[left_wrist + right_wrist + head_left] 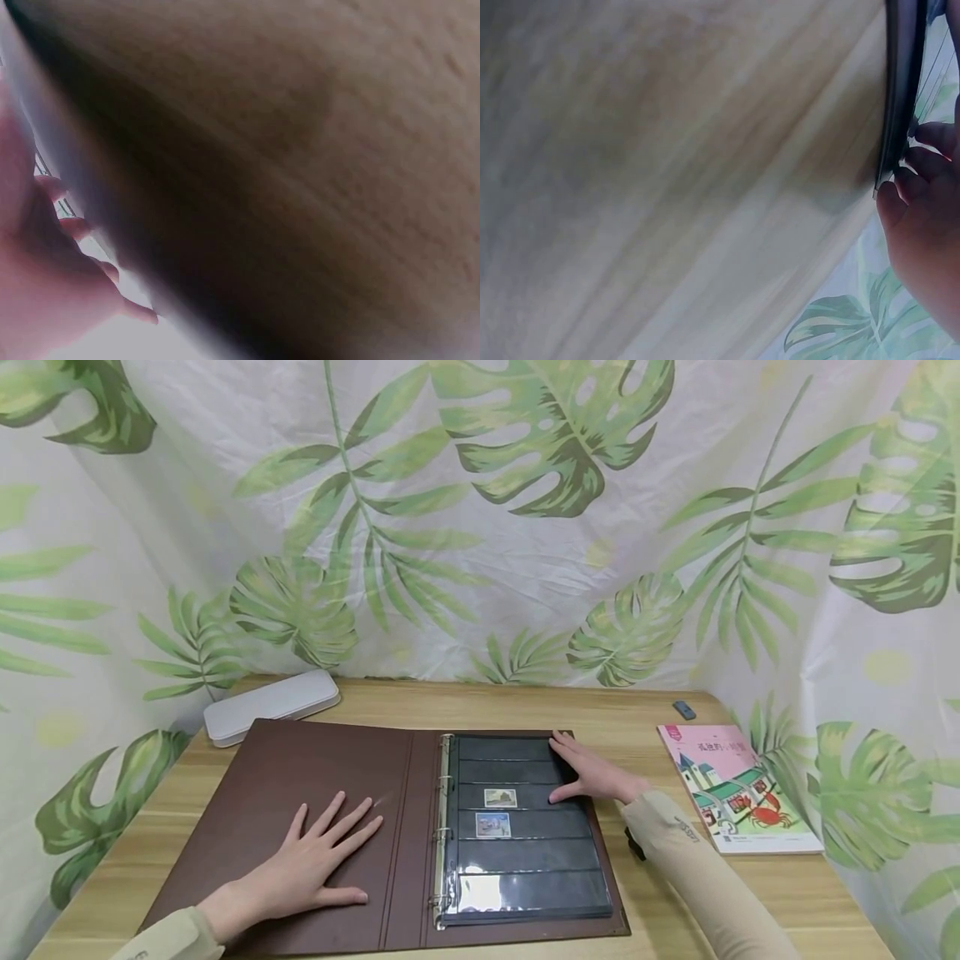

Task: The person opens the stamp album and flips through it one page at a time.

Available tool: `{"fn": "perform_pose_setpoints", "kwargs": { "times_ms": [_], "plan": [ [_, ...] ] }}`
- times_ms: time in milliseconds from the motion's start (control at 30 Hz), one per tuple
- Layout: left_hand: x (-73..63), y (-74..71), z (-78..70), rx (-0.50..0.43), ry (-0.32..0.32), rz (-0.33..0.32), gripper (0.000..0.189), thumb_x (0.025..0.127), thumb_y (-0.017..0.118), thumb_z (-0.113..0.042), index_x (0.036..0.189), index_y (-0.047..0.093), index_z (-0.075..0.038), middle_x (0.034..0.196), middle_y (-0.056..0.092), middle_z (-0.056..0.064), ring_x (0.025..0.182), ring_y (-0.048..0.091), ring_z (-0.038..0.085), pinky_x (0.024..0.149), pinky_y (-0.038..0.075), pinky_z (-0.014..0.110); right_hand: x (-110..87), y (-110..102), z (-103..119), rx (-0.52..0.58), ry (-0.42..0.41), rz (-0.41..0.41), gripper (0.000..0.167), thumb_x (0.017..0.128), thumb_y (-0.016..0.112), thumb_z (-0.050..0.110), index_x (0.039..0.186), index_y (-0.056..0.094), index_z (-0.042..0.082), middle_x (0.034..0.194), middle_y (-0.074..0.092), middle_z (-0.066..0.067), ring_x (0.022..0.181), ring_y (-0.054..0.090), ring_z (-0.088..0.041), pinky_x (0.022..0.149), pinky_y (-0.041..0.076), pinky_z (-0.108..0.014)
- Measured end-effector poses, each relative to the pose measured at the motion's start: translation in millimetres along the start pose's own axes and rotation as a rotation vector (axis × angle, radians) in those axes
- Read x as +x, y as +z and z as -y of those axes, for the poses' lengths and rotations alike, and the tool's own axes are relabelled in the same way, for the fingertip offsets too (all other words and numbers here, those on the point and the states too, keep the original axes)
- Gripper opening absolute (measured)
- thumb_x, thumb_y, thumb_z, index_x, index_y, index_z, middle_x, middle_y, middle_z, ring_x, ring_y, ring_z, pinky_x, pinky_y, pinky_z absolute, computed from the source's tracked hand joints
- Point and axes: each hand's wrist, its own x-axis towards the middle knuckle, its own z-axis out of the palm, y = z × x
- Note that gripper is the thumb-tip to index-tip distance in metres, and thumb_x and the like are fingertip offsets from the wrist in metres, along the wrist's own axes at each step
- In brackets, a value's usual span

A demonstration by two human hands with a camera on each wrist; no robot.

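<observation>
A brown ring-bound stamp album (330, 760) lies open, with its rings along the left side of the black pocket pages (540, 856). Two stamps show on the top page: an upper stamp (500, 797) and a bluish lower stamp (492, 825). My left hand (311, 868) rests on the bare inner cover, fingers spread and straight. At the upper right of the page, my right hand (592, 770) lies with fingers extended over the page's edge and the thumb on its surface. In the right wrist view, the fingertips are right at the album's edge (900, 90).
A pale, closed case (272, 706) sits at the back left of the wooden table (525, 697). To the right lies a pink illustrated book (738, 789), with a small dark blue object (683, 709) behind it. Leaf-patterned cloth (420, 527) hangs around the table.
</observation>
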Motion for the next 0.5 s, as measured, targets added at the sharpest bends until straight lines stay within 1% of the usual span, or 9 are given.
{"fn": "perform_pose_setpoints", "kwargs": {
  "times_ms": [33,67,100,167,200,267,333,500],
  "plan": [
    [-0.2,0.3,-0.3,-0.007,-0.004,0.003,0.088,0.082,0.057,-0.075,0.152,0.042,-0.025,0.161,0.036,0.006,0.155,0.017,0.032,0.101,0.026,0.076,-0.2,0.0,0.0,-0.004,0.001,0.000,0.105,0.083,0.078,0.043,0.156,0.019,-0.004,0.166,0.006,-0.024,0.153,0.010,-0.043,0.121,0.021,-0.059],
    [-0.3,0.7,-0.4,-0.014,-0.005,0.004,0.088,0.082,0.057,-0.074,0.152,0.042,-0.024,0.160,0.036,0.006,0.155,0.015,0.031,0.101,0.026,0.076,-0.3,0.0,-0.2,-0.009,0.007,0.000,0.106,0.082,0.078,0.044,0.156,0.019,-0.004,0.166,0.006,-0.023,0.154,0.010,-0.043,0.121,0.021,-0.059],
    [-0.3,1.2,-0.4,-0.020,-0.001,-0.002,0.088,0.081,0.058,-0.074,0.152,0.042,-0.024,0.160,0.037,0.007,0.156,0.011,0.030,0.101,0.027,0.075,-0.3,0.1,-0.4,-0.011,0.012,-0.002,0.106,0.082,0.078,0.044,0.156,0.018,-0.003,0.166,0.005,-0.023,0.154,0.010,-0.042,0.121,0.021,-0.058],
    [0.0,1.9,-0.1,-0.033,0.014,-0.019,0.088,0.081,0.060,-0.072,0.151,0.044,-0.021,0.158,0.039,0.010,0.157,-0.005,0.020,0.100,0.029,0.073,-0.5,0.1,-0.5,-0.015,0.023,-0.005,0.108,0.081,0.078,0.046,0.157,0.018,-0.002,0.167,0.005,-0.022,0.154,0.009,-0.041,0.122,0.020,-0.058],
    [0.3,2.1,-0.1,-0.041,0.022,-0.028,0.088,0.081,0.061,-0.071,0.151,0.044,-0.020,0.158,0.039,0.012,0.154,-0.012,0.014,0.100,0.030,0.073,-0.6,0.1,-0.6,-0.014,0.028,-0.008,0.109,0.081,0.078,0.047,0.157,0.017,-0.002,0.167,0.005,-0.022,0.154,0.008,-0.041,0.122,0.020,-0.057],
    [1.1,2.7,0.0,-0.056,0.035,-0.040,0.088,0.081,0.063,-0.069,0.150,0.045,-0.017,0.157,0.040,0.014,0.147,-0.022,0.003,0.099,0.032,0.071,-0.7,0.1,-0.7,-0.011,0.036,-0.014,0.109,0.080,0.078,0.048,0.157,0.017,-0.001,0.167,0.005,-0.021,0.154,0.008,-0.040,0.122,0.020,-0.057],
    [1.7,2.5,-0.9,-0.061,0.046,-0.049,0.088,0.081,0.063,-0.069,0.149,0.046,-0.015,0.157,0.040,0.013,0.145,-0.025,0.000,0.098,0.034,0.071,-0.9,0.1,-0.8,-0.006,0.037,-0.018,0.109,0.080,0.078,0.048,0.157,0.018,-0.001,0.167,0.005,-0.021,0.154,0.008,-0.040,0.122,0.020,-0.056],
    [2.4,0.9,-3.1,-0.067,0.062,-0.063,0.087,0.081,0.063,-0.068,0.147,0.049,-0.013,0.160,0.036,0.006,0.144,-0.025,-0.002,0.096,0.035,0.072,-1.3,0.1,-2.6,-0.005,0.037,-0.022,0.109,0.081,0.078,0.048,0.157,0.018,-0.003,0.166,0.007,-0.023,0.154,0.010,-0.042,0.122,0.021,-0.057]
  ]
}}
